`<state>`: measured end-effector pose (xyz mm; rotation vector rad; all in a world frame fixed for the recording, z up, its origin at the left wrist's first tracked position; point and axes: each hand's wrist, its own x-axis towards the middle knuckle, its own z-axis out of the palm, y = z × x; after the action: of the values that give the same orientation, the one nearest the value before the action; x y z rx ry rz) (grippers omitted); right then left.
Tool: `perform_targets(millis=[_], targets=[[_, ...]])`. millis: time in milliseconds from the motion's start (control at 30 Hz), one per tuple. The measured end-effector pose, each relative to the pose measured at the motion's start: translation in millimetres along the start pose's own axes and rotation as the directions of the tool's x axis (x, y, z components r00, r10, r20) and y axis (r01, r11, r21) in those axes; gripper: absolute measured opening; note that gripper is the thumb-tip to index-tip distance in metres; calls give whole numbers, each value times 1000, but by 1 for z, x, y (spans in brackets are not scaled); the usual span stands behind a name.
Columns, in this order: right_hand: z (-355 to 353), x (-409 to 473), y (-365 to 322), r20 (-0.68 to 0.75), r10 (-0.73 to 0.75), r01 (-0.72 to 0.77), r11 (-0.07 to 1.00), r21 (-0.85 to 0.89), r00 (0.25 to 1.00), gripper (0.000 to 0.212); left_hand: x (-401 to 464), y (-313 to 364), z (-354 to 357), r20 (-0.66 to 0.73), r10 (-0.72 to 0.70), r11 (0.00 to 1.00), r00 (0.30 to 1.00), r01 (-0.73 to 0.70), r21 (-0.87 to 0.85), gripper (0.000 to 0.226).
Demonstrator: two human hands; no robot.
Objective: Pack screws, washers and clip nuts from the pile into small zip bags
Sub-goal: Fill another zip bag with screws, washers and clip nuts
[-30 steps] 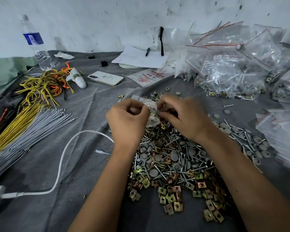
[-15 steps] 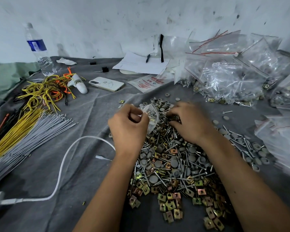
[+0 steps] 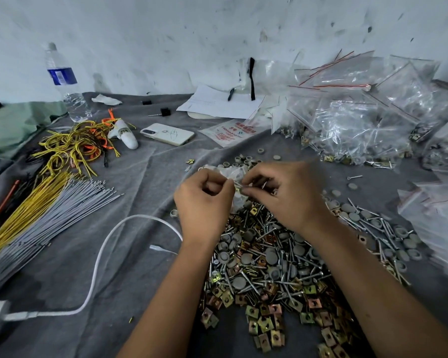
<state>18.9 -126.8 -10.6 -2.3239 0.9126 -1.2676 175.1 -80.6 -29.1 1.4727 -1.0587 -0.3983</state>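
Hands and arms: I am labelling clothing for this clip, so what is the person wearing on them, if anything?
Nothing shows on either. The left hand and right hand are bare, with no gloves, and no rings visible. Both forearms are bare to the bottom edge of the picture: no sleeve, watch or wristband in view.

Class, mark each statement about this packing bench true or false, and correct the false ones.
1. Both hands meet at a small clear bag above the hardware pile. True.
2. The water bottle lies on its side. False: it stands upright at the far left.
3. The phone lies on the grey cloth, beyond the hands. True.
4. The left hand rests flat on the cloth. False: its fingers pinch the bag.
5. The white cable runs right of the pile. False: it curves on the left.
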Motion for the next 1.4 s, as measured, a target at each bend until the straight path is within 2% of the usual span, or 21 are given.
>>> perform_targets(millis=[100,200,233,300,367,433,667,833,967,1167,1300,1400], targets=[[-3,0,6,-43,79,-76,995,64,996,20,3,-2,-1,-15,-66,997,998,66,-39,18],[-8,1,14,-96,104,-112,990,-84,990,20,4,-2,-3,-41,-98,993,994,95,-68,14],[-8,1,16,-42,114,-120,977,-177,993,23,4,-1,-3,-47,-94,993,994,91,-69,14],[-4,1,19,167,130,-63,932,-357,977,33,4,-1,-4,-53,-89,994,995,84,-76,13],[1,2,21,310,144,0,907,-421,940,35,5,-2,-4,-55,-83,994,995,79,-76,14],[1,4,23,309,142,-4,912,-409,940,28,4,-2,-3,-51,-81,994,995,77,-76,14],[-1,3,24,240,267,-157,904,-398,933,9,5,-4,-3,-27,-96,992,995,93,-84,13],[-5,-1,21,128,248,-190,916,-353,960,18,5,-4,-3,-17,-97,992,995,95,-88,14],[-11,-1,18,21,294,-283,933,-221,956,25,3,-3,-2,7,-92,993,996,93,-74,18],[-13,2,16,-23,211,-209,941,-265,977,29,4,-3,-1,49,-64,997,997,66,-41,17],[-14,2,4,-67,96,-101,992,-73,993,25,3,-2,-1,52,-30,999,998,32,-30,16],[-7,0,-3,5,8,-8,998,-65,1000,21,3,-2,-1,50,-31,999,998,33,-39,15]])
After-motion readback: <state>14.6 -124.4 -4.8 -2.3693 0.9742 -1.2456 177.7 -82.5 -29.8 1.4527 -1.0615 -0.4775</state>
